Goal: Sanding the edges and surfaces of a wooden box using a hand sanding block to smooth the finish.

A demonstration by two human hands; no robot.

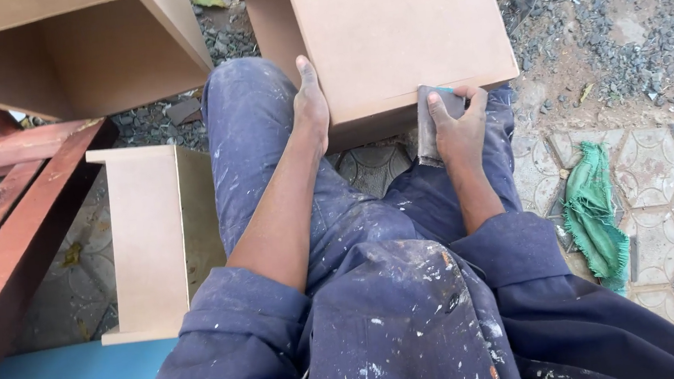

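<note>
1. While seated, with a brown fibreboard box (pixel 396 31) propped on the knees: left hand (pixel 311 105) laid flat against the box's left near edge, fingers straight, steadying and not gripping.
2. Right hand (pixel 456 124) closed on a folded grey sanding sheet (pixel 429 123), pressed to the near right edge of the box, just above the right knee.
3. Hands apart, one at each end of the near edge.
4. Nearby: a second fibreboard box (pixel 148 241) on the paving at left, a third open box (pixel 69 55) far left, reddish timber rails (pixel 2 213) at the left edge, a green rag (pixel 594 206) on the patterned tiles at right, loose gravel (pixel 610 31) beyond.
5. Risk, slip: box held only by knee support and a flat palm; heavy strokes likely to rock or twist it off the lap.
6. Risk, rounded edge: sheet wrapped over the corner; uneven pressure likely to soften the arris.
7. Risk, abrasion: fingertips close to the board edge; a skid could scrape knuckles.
8. Risk, dust: bare hands, fine board dust likely.
</note>
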